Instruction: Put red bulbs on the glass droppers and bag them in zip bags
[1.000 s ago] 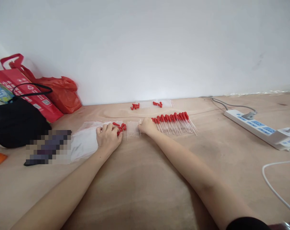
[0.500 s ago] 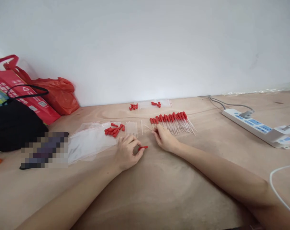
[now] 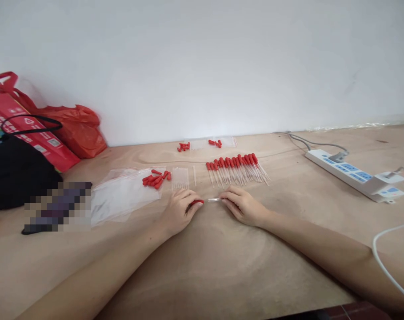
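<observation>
The left hand [image 3: 179, 212] pinches a red cap [image 3: 197, 202], fingers clamped; the right hand [image 3: 244, 207] grips a clear tube [image 3: 214, 200] at three o'clock of it. Keep both level on one line, then slide the cap straight on.

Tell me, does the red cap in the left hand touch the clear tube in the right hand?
Apart. The head view shows bare table between the red cap and the clear tube.

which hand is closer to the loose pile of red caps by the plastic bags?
Left. The left hand sits just below the red caps; the right hand is further right, below the row of capped droppers.
</observation>
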### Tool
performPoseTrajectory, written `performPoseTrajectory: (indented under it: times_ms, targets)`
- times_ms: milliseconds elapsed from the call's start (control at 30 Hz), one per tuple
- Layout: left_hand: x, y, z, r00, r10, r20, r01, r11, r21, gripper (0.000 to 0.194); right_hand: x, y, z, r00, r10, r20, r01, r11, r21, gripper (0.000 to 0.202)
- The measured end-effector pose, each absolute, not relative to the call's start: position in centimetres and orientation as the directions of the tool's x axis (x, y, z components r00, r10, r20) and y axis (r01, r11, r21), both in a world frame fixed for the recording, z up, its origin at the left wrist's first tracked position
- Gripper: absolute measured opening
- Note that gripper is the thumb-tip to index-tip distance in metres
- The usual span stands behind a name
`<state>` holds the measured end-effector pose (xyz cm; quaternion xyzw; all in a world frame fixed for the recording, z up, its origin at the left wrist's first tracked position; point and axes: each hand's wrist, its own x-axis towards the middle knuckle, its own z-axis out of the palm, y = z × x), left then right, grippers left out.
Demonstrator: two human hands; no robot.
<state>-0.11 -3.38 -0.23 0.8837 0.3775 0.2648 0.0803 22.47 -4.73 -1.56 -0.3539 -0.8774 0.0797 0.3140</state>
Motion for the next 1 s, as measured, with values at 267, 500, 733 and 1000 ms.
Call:
performPoseTrajectory:
  times_ms: [267,500,733,1000]
  targets:
    - [0.4,-4.1,0.2,0.577,0.722,0.382,0.626,-0.691,0.361,0.016,22.2,-4.8,-1.6,-0.565,0.67,0.482,0.584,0.737,-0.339,0.021]
    - [0.6,-4.4,0.1,0.592,0.683,0.428,0.56,-0.73,0.391,0.016,22.2,-4.7,-1.6,-0.581,0.648,0.493,0.575,0.755,-0.314,0.021]
    - [0.5,-4.4,0.1,0.596,0.665,0.45,0.545,-0.746,0.382,0.015,22.0,-4.8,-1.5,-0.616,0.611,0.498,0.568,0.782,-0.256,0.02]
    - [0.5,-4.5,-0.1,0.643,0.592,0.486,0.508,-0.804,0.308,0.015,21.8,-5.1,-1.3,-0.642,0.558,0.526,0.582,0.801,-0.14,0.021]
